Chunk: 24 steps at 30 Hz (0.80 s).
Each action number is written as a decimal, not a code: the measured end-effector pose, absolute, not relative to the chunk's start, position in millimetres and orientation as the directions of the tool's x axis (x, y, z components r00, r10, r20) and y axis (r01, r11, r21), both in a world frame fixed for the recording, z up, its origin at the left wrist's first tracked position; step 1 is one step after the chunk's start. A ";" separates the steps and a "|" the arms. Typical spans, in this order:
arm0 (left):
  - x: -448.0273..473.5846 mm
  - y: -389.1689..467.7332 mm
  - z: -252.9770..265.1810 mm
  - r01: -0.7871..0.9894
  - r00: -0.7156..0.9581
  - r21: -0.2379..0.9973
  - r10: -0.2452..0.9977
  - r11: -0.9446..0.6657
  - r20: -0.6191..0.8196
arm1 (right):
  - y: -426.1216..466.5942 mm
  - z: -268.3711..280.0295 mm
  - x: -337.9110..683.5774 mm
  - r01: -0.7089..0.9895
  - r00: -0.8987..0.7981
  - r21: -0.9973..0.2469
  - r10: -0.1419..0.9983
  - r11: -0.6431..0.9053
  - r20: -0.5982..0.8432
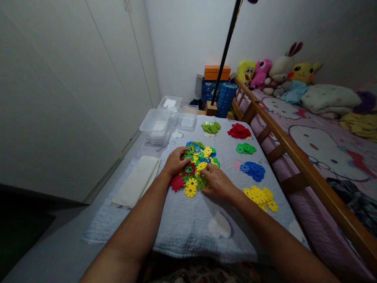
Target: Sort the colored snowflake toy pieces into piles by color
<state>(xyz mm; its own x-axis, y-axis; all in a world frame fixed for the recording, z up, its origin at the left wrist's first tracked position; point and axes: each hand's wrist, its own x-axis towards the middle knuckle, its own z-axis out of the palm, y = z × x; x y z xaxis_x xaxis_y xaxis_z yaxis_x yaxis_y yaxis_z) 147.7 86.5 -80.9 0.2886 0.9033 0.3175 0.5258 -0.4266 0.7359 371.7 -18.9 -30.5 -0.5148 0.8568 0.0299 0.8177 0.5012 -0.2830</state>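
A mixed pile of flat plastic building pieces [196, 157] in red, yellow, green and blue lies at the middle of the cloth-covered table [188, 220]. My left hand [176, 160] rests at the pile's left side, thumb and fingers apart over a green square piece and red ones. On the pile's right side is my right hand [218, 181], its fingers bent over yellow and green pieces with the thumb set apart. A pair of yellow round pieces [191, 188] lies at the near edge, beside a red piece [177, 182].
Along the right stand sorted heaps: light green [211, 127], red [239, 131], green [246, 148], blue [253, 171] and yellow [260, 197]. Clear plastic containers [157, 125] sit at the back left, near a folded cream cloth [137, 181]. A wooden bed rail [282, 157] borders the right.
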 end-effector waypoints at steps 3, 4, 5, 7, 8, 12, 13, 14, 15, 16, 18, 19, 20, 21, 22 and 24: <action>147.7 86.4 -80.1 0.533 0.290 0.732 0.905 -0.424 0.313 | -13.5 -31.4 377.6 0.796 -0.501 -0.334 0.859 0.505 0.104; 147.6 86.5 -80.1 0.535 0.291 0.731 0.905 -0.423 0.311 | -11.0 -32.1 380.4 0.783 -0.495 -0.363 0.860 0.504 0.127; 147.5 86.7 -80.2 0.536 0.292 0.731 0.905 -0.423 0.309 | -8.1 -32.8 383.4 0.770 -0.484 -0.397 0.863 0.499 0.146; 147.5 87.0 -80.5 0.537 0.294 0.730 0.905 -0.424 0.309 | -0.7 -34.2 389.6 0.741 -0.453 -0.472 0.875 0.477 0.173; 147.5 87.1 -80.5 0.537 0.293 0.730 0.905 -0.423 0.309 | 3.6 -34.9 392.6 0.728 -0.432 -0.509 0.884 0.459 0.179; 147.8 86.4 -79.5 0.545 0.289 0.729 0.909 -0.414 0.300 | 22.2 -37.2 401.6 0.722 -0.304 -0.607 0.940 0.332 0.153; 147.8 86.1 -79.1 0.547 0.291 0.727 0.909 -0.414 0.298 | 26.4 -38.0 403.4 0.726 -0.269 -0.618 0.952 0.301 0.147; 147.7 85.9 -78.9 0.549 0.295 0.725 0.908 -0.417 0.299 | 30.2 -39.1 405.2 0.731 -0.242 -0.624 0.960 0.277 0.143; 147.7 85.8 -78.8 0.549 0.298 0.722 0.906 -0.420 0.300 | 33.5 -40.3 407.1 0.734 -0.222 -0.627 0.965 0.261 0.140; 147.5 85.7 -78.8 0.549 0.301 0.720 0.904 -0.424 0.303 | 36.2 -41.6 409.1 0.738 -0.212 -0.626 0.967 0.251 0.138; 147.3 86.0 -79.5 0.548 0.305 0.718 0.902 -0.429 0.306 | 40.1 -44.0 413.6 0.746 -0.219 -0.619 0.968 0.246 0.121; 147.1 86.3 -80.0 0.548 0.305 0.717 0.901 -0.430 0.307 | 41.4 -45.0 416.0 0.752 -0.233 -0.611 0.967 0.248 0.106; 147.0 86.6 -80.6 0.549 0.302 0.717 0.902 -0.429 0.309 | 42.2 -45.5 418.2 0.759 -0.249 -0.600 0.964 0.252 0.091; 146.9 87.0 -81.2 0.550 0.301 0.717 0.902 -0.429 0.309 | 42.8 -45.5 420.2 0.766 -0.266 -0.588 0.961 0.258 0.076; 146.9 87.3 -81.6 0.550 0.301 0.717 0.902 -0.428 0.308 | 43.2 -45.0 422.0 0.774 -0.281 -0.575 0.958 0.266 0.064; 146.8 87.8 -82.3 0.549 0.305 0.716 0.901 -0.431 0.309 | 44.4 -42.4 424.7 0.786 -0.304 -0.552 0.951 0.279 0.048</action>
<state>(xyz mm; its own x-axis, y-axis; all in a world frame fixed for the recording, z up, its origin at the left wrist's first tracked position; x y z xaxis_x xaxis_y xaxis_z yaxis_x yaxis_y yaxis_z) 146.8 87.8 -82.3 0.3051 0.9010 0.3086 0.5485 -0.4311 0.7164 424.7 44.4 -42.4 -0.3041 0.9514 0.0484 0.7856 0.2792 -0.5522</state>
